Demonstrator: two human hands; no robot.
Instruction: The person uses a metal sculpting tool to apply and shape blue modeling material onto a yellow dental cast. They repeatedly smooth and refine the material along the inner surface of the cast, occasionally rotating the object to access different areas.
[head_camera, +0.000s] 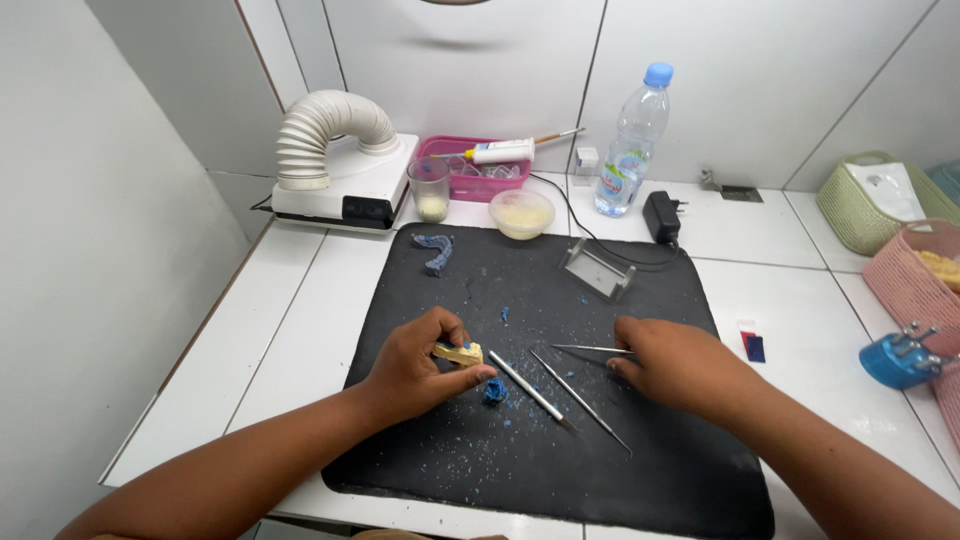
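Observation:
My left hand (415, 365) grips a small yellow dental cast (460, 353) just above the black mat (560, 300), with a blue wax lump (495, 391) lying beside it. My right hand (675, 365) rests on the mat with its fingers on the handle end of a thin metal instrument (590, 349). Two more slim metal tools (530, 388) (580, 400) lie diagonally between my hands. Blue wax crumbs are scattered over the mat.
At the back stand a white suction unit with a ribbed hose (335, 150), a glass (430, 188), a pink tray (470, 170), a bowl (522, 213), a water bottle (632, 140) and a power adapter (662, 217). A blue wax strip (436, 250) and metal stand (598, 270) sit on the mat. Baskets (870, 200) and a blue holder (895, 360) are on the right.

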